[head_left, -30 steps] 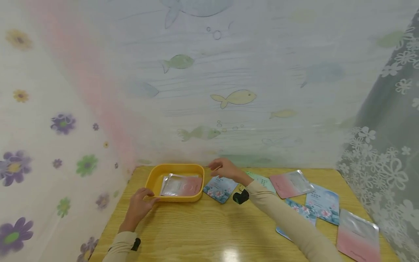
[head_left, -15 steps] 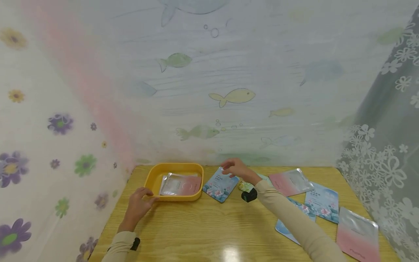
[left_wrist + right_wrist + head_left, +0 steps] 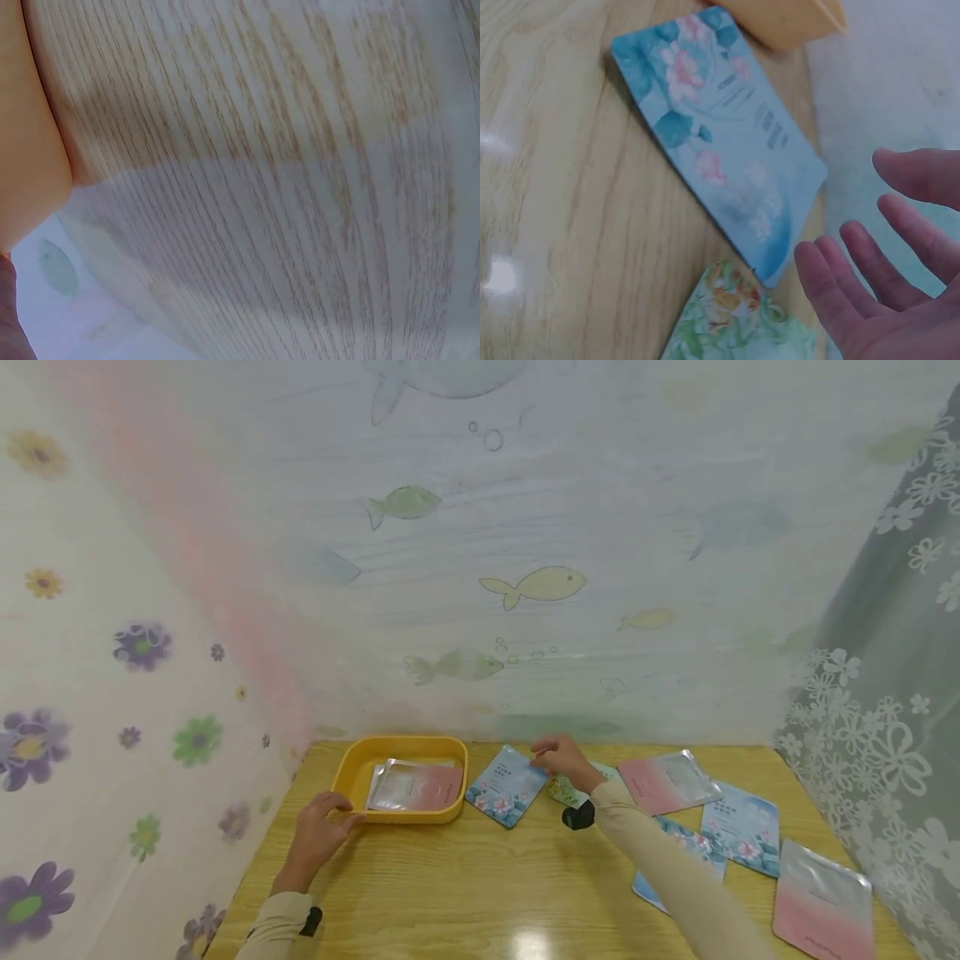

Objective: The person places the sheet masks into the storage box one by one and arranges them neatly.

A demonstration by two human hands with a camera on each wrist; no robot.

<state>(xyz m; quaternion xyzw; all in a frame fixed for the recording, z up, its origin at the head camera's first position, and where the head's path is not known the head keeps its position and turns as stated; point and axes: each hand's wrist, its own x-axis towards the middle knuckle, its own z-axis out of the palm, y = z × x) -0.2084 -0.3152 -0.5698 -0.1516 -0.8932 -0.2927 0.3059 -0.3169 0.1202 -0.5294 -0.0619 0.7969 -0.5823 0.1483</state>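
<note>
My left hand (image 3: 317, 839) grips the near left corner of a yellow plastic tray (image 3: 420, 816). In the left wrist view, only a little of that hand shows beside the orange-looking tray wall (image 3: 30, 135). Two or so silver-and-pink sheet mask packets (image 3: 435, 785) lie flat in the tray. My right hand (image 3: 566, 760) hovers with loosely spread fingers, holding nothing. Just left of it lies a blue floral sheet mask packet (image 3: 504, 789), close to the tray's right side. A green patterned packet (image 3: 731, 322) lies partly under the right hand and wrist in the head view.
On the right of the wooden table (image 3: 450, 893) lie a pink-silver packet (image 3: 667, 779), blue floral packets (image 3: 742, 827) and another pink-silver packet (image 3: 823, 897). My right forearm covers part of one. A fish-patterned curtain (image 3: 540, 693) hangs behind the table.
My right hand has moved right, from beside the tray's right rim, across the blue packet towards the green one. The left hand and the tray stay in place.
</note>
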